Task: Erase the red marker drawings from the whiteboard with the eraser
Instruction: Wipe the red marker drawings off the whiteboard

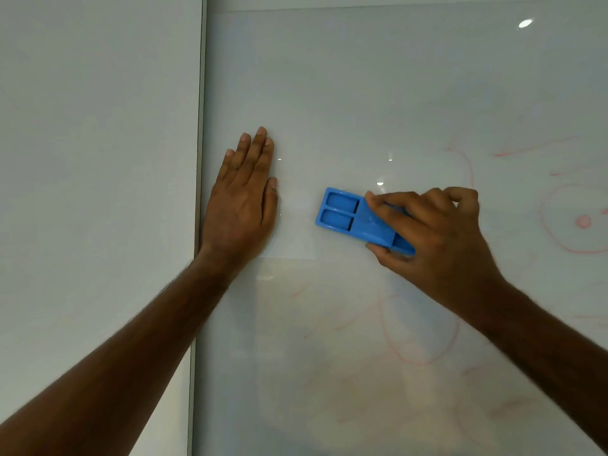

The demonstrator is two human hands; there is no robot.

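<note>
A blue plastic eraser [348, 213] lies flat against the glossy whiteboard [362, 87], its long side pointing left. My right hand [431, 232] grips its right end, thumb below and fingers over the top. My left hand [243, 199] rests flat on the board near its left edge, fingers straight and pointing up. Faint red marker lines remain: a circle with a dot [582, 222] at the right edge, a curve [467, 166] above my right hand, and a pale smeared loop [421, 334] below it. The patch between my hands looks wiped.
A grey vertical frame strip [199, 159] bounds the whiteboard on the left, with plain wall [98, 159] beyond it. Ceiling light reflections [525, 23] show on the board's surface. More pale red smears [506, 409] sit at the lower right.
</note>
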